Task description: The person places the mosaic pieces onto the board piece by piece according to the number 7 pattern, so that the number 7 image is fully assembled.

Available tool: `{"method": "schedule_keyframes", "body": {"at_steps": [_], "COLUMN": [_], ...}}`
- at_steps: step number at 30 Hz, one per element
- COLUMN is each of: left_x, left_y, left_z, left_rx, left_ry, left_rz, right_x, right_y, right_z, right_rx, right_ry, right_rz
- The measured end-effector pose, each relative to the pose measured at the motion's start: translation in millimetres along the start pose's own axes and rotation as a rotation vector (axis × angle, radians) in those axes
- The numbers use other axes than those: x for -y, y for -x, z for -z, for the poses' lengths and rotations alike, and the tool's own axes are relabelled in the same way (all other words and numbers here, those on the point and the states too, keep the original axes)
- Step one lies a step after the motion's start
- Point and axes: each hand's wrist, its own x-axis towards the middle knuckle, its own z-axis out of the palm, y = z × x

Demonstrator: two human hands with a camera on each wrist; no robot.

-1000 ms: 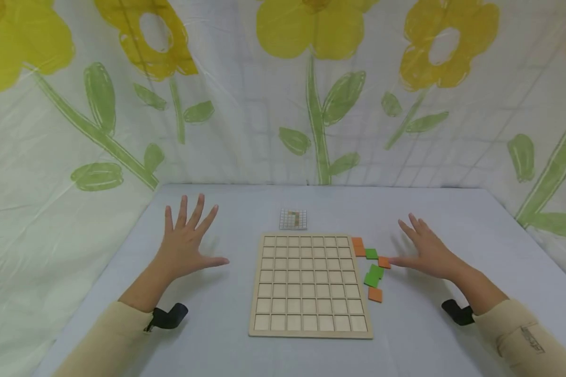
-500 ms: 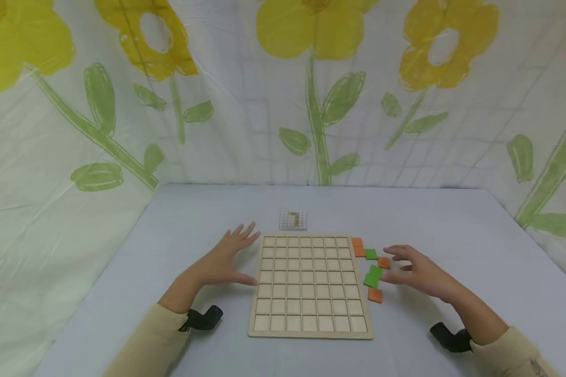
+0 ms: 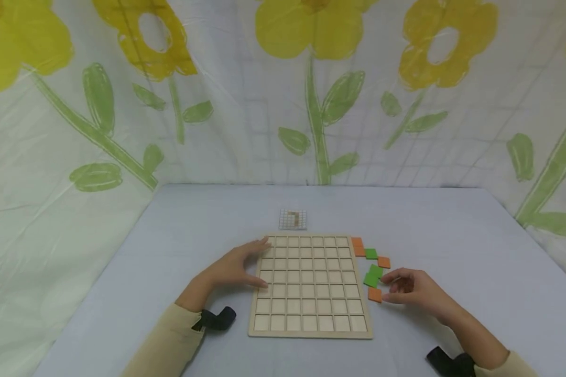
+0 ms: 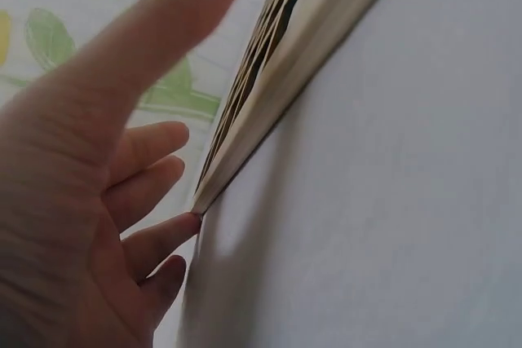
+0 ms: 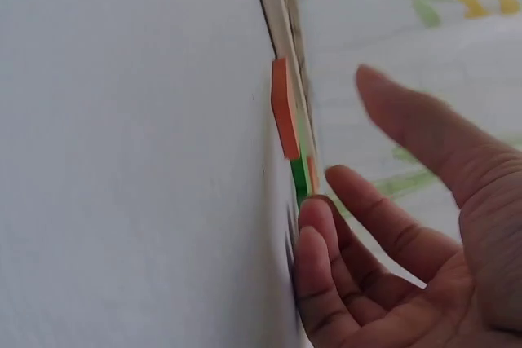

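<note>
A square wooden grid board (image 3: 311, 334) lies on the table. At its left edge my left hand (image 3: 233, 267) has its thumb and fingers spread over the rim; in the left wrist view one fingertip meets the board's corner. My right hand (image 3: 417, 290) is beside the loose tiles, thumb and index finger apart, the other fingers bent, nothing held. Its thumb tip is close to the nearest orange tile (image 3: 374, 295); whether they touch I cannot tell. Two green tiles (image 3: 373, 276) overlap or adjoin just beyond. In the right wrist view the orange tile (image 5: 283, 112) stands out past the fingertips.
Farther along the board's right side lie another green tile (image 3: 371, 254), a single orange tile (image 3: 384, 262) and more orange tiles (image 3: 358, 247) against the edge. A small gridded card (image 3: 293, 220) with a tan pattern sits behind the board. A flowered curtain (image 3: 245, 146) hangs behind the table.
My left hand has moved right, from the open table to the board's left edge. The right hand has come down and nearer, its fingers bending, beside the nearest orange tile. Board and tiles look unmoved.
</note>
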Motion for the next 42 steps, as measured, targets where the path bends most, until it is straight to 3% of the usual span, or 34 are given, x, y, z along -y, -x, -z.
{"method": "schedule_keyframes", "body": {"at_steps": [8,26,32,37,42], "left_x": [3.8,3.2,2.5,3.4,2.9], "left_y": [1.8,2.8,1.9,1.2,1.5], "left_z": [-8.7,-6.4,-5.8,-6.5,-7.4], "left_rx": [-0.040,-0.049,-0.044,-0.040,-0.041], "left_ry": [-0.005,-0.054,-0.056,-0.042,-0.045], "left_rz": [0.031,0.014,0.012,0.010,0.014], "right_x": [-7.3,-3.9,-0.8,5.3,11.5], "right_y": [-1.0,-0.5,-0.2,-1.2,-5.8], "right_z": [-9.3,-16.9,-13.7,-7.2,-4.7], "right_rx": [-0.031,-0.134,-0.111,-0.046,-0.024], "right_ry": [0.076,0.257,0.303,0.327,0.326], "right_rz": [0.114,0.223,0.218,0.230,0.278]}}
